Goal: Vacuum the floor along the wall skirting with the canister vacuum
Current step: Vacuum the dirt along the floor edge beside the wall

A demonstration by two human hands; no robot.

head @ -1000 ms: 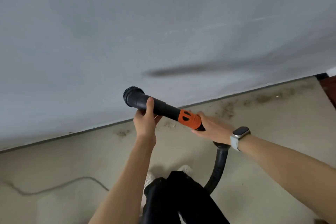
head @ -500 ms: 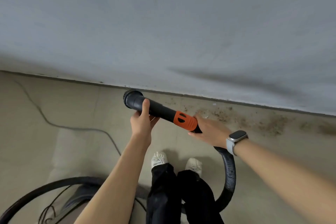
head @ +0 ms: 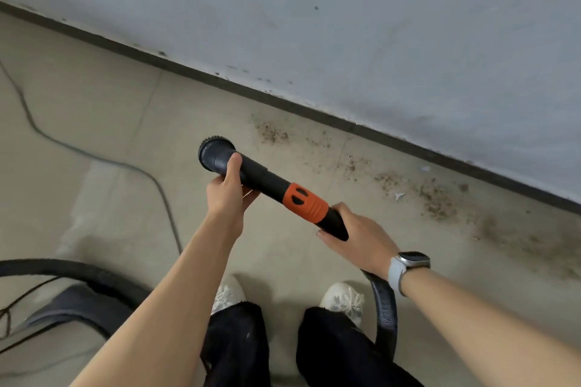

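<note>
Your left hand point(head: 227, 195) and right hand point(head: 355, 237) both wrap the black plastic vacuum wand with its orange collar point(head: 276, 187). Its round brush nozzle point(head: 213, 152) hangs above the beige floor point(head: 94, 110), so the brown debris point(head: 434, 198) beside the dark skirting strip point(head: 283, 100) may stay. The ribbed black hose point(head: 385, 311) by your feet could trip you.

The black wand point(head: 251, 174), with its orange collar point(head: 304, 203) and round brush head point(head: 213, 152), lay level in the air above the floor point(head: 94, 110). Its ribbed black hose point(head: 385, 311) curved down behind me. Brown dirt point(head: 434, 198) lay scattered beside the dark skirting point(head: 251, 93) under the grey wall point(head: 377, 25).
</note>
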